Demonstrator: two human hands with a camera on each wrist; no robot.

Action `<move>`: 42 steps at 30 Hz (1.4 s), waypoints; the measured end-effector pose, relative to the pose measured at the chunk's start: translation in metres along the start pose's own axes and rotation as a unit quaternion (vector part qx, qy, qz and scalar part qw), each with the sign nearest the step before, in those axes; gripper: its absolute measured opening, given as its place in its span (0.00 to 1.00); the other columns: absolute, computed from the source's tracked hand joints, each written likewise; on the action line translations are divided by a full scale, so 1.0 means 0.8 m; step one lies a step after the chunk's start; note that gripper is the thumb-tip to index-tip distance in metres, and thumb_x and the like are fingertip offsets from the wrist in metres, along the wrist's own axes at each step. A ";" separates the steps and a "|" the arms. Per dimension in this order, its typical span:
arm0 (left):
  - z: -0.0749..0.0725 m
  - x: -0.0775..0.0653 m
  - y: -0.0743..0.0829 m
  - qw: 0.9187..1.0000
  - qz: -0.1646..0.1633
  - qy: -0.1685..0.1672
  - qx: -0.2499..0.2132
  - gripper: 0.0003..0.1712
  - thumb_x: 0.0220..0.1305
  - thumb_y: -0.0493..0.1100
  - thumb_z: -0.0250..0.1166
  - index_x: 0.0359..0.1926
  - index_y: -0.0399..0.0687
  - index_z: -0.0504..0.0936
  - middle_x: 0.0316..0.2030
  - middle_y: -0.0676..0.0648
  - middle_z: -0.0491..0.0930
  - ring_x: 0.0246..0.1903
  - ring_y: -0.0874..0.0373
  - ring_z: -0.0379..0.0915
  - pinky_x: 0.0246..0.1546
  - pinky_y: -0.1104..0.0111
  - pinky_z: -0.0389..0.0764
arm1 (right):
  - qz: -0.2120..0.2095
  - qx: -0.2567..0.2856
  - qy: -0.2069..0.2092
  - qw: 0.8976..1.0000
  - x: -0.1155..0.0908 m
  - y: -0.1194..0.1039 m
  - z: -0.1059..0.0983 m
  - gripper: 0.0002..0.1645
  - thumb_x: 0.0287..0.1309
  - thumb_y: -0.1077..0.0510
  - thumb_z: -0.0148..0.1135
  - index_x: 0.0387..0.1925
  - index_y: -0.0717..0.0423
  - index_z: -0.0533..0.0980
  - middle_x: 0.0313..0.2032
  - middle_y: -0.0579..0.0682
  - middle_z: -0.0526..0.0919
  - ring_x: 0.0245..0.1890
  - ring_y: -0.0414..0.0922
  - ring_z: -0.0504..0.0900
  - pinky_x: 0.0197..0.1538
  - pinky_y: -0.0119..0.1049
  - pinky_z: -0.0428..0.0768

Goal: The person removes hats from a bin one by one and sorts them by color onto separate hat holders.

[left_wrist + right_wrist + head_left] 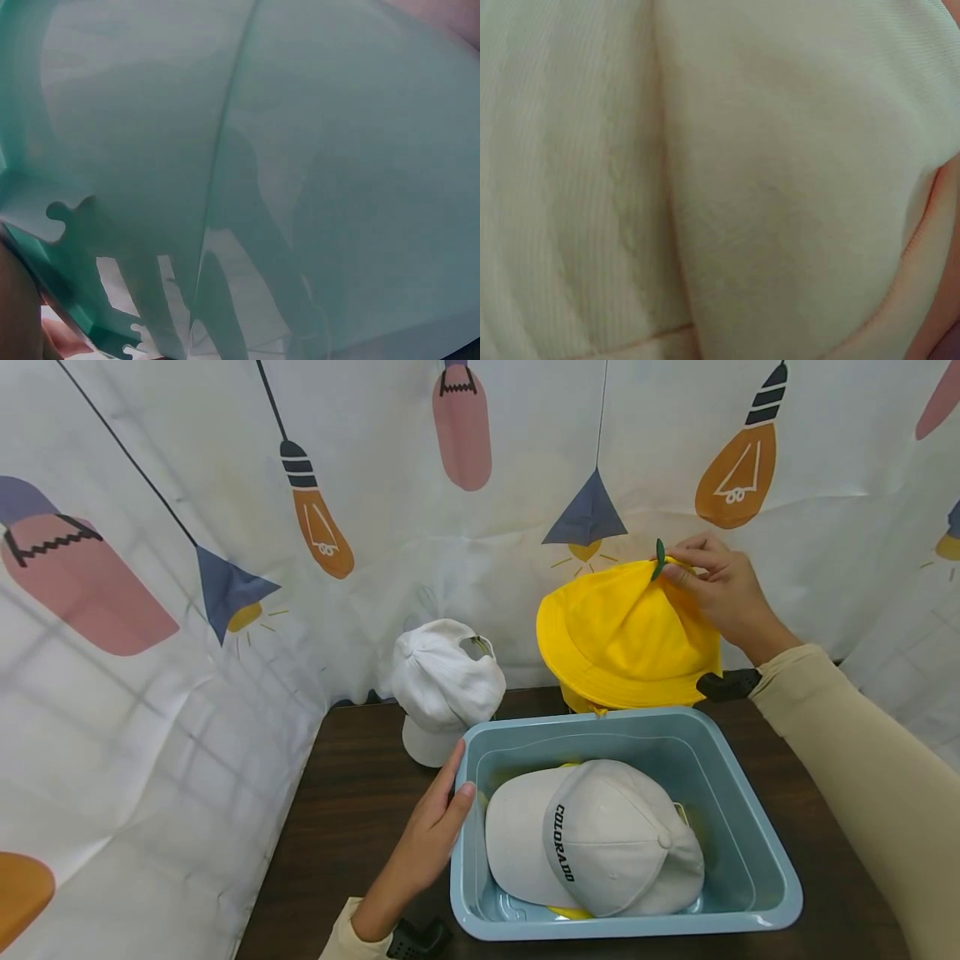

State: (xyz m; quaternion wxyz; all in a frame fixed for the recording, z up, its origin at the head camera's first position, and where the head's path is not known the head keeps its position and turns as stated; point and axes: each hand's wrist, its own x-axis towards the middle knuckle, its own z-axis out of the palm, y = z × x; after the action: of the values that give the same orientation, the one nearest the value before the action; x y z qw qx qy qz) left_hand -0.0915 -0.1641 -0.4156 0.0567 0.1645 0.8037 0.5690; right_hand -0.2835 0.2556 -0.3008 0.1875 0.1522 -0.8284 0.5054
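Observation:
My right hand [716, 581] pinches the top of a yellow bucket hat [622, 635] beside the green leaf [658, 560] on its crown. The hat is behind a light blue plastic tub [757, 827], brim downward. Ribbed fabric [780, 187], pale in tint, fills the right wrist view. My left hand [431, 827] holds the tub's left rim, thumb near the top edge. The tub's outer wall [337, 187] fills the left wrist view, fingers at lower left. Inside the tub lies a white COLORADO baseball cap [600, 843], with bits of yellow showing under it.
Another white cap [446, 681] stands on the dark wooden table [337, 793], behind the tub's left corner. A pale curtain [390, 485] printed with lamps and bulbs hangs directly behind the table and along the left side.

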 end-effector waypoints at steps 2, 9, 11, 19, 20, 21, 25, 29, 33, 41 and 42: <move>0.000 0.000 0.000 1.000 0.000 -0.002 -0.001 0.36 0.82 0.50 0.47 0.83 0.57 0.45 0.81 0.52 0.46 0.78 0.54 0.46 0.73 0.48 0.57 | 0.003 -0.014 -0.004 1.000 -0.002 0.002 0.001 0.20 0.70 0.54 0.62 0.59 0.56 0.82 0.45 0.35 0.74 0.49 0.36 0.70 0.49 0.18 0.73; -0.001 -0.001 0.000 1.000 0.000 -0.001 0.001 0.36 0.82 0.51 0.47 0.83 0.57 0.45 0.81 0.52 0.46 0.79 0.53 0.47 0.73 0.47 0.57 | 0.021 -0.032 -0.018 0.999 -0.008 0.008 0.002 0.22 0.70 0.50 0.61 0.59 0.57 0.82 0.45 0.34 0.75 0.49 0.36 0.70 0.49 0.20 0.72; -0.001 -0.001 0.000 1.000 0.001 0.000 0.000 0.36 0.82 0.51 0.47 0.83 0.57 0.45 0.81 0.52 0.46 0.78 0.52 0.47 0.72 0.47 0.58 | 0.024 -0.030 -0.023 0.999 -0.010 0.009 0.002 0.22 0.70 0.50 0.62 0.59 0.57 0.82 0.45 0.35 0.75 0.49 0.37 0.70 0.49 0.19 0.72; 0.000 -0.001 0.000 1.000 0.002 0.001 -0.004 0.36 0.82 0.50 0.48 0.83 0.57 0.44 0.81 0.52 0.46 0.78 0.51 0.48 0.72 0.46 0.59 | 0.027 -0.032 -0.040 0.998 -0.018 0.018 0.005 0.23 0.71 0.50 0.61 0.60 0.57 0.82 0.45 0.35 0.76 0.50 0.37 0.70 0.50 0.19 0.72; 0.000 -0.002 0.000 1.000 0.001 0.001 -0.004 0.36 0.82 0.50 0.48 0.83 0.57 0.45 0.81 0.52 0.46 0.78 0.51 0.48 0.72 0.46 0.59 | 0.027 -0.034 -0.042 0.998 -0.019 0.019 0.006 0.23 0.71 0.50 0.61 0.60 0.57 0.82 0.45 0.35 0.76 0.50 0.37 0.70 0.50 0.19 0.72; 0.000 -0.002 0.000 1.000 0.001 0.001 -0.004 0.36 0.82 0.50 0.48 0.83 0.57 0.44 0.81 0.52 0.46 0.79 0.51 0.47 0.72 0.47 0.58 | 0.027 -0.035 -0.044 0.998 -0.020 0.020 0.006 0.23 0.71 0.50 0.61 0.60 0.57 0.81 0.45 0.35 0.76 0.50 0.37 0.71 0.50 0.18 0.72; 0.000 -0.002 0.000 1.000 0.002 0.000 -0.004 0.36 0.82 0.51 0.47 0.83 0.57 0.44 0.81 0.52 0.46 0.79 0.52 0.47 0.72 0.47 0.58 | 0.028 -0.036 -0.047 0.998 -0.026 0.022 0.007 0.24 0.71 0.50 0.61 0.61 0.58 0.81 0.45 0.36 0.76 0.50 0.37 0.71 0.50 0.16 0.72; 0.000 -0.002 0.000 1.000 0.004 0.003 -0.004 0.36 0.82 0.51 0.47 0.83 0.58 0.44 0.81 0.53 0.46 0.78 0.52 0.47 0.72 0.47 0.58 | 0.030 -0.029 -0.053 0.998 -0.028 0.023 0.008 0.23 0.71 0.49 0.61 0.62 0.56 0.81 0.46 0.37 0.77 0.52 0.38 0.72 0.53 0.15 0.72; 0.000 -0.002 -0.001 1.000 0.003 0.001 -0.003 0.36 0.82 0.51 0.47 0.83 0.58 0.44 0.81 0.53 0.46 0.79 0.53 0.47 0.73 0.47 0.58 | 0.039 -0.032 -0.061 0.997 -0.030 0.025 0.008 0.23 0.72 0.47 0.60 0.62 0.48 0.81 0.47 0.40 0.76 0.53 0.38 0.71 0.55 0.16 0.72; 0.001 -0.001 -0.002 1.000 -0.001 0.000 -0.005 0.36 0.82 0.51 0.47 0.83 0.59 0.44 0.81 0.53 0.46 0.79 0.52 0.46 0.73 0.47 0.58 | 0.048 -0.028 -0.061 0.997 -0.034 0.028 0.009 0.23 0.72 0.46 0.59 0.64 0.46 0.80 0.47 0.40 0.76 0.54 0.39 0.69 0.56 0.18 0.70; 0.001 -0.001 -0.002 1.000 -0.002 0.001 -0.005 0.36 0.82 0.51 0.47 0.83 0.59 0.45 0.81 0.53 0.46 0.79 0.52 0.47 0.72 0.47 0.58 | 0.049 -0.028 -0.062 0.996 -0.034 0.029 0.010 0.23 0.72 0.47 0.59 0.64 0.46 0.80 0.47 0.40 0.76 0.54 0.38 0.69 0.56 0.18 0.70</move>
State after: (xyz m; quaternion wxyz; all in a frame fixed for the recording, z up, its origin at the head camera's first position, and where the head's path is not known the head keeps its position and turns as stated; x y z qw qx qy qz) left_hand -0.0911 -0.1641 -0.4171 0.0580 0.1626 0.8009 0.5734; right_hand -0.2710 0.2604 -0.3344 0.1149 0.1368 -0.8586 0.4804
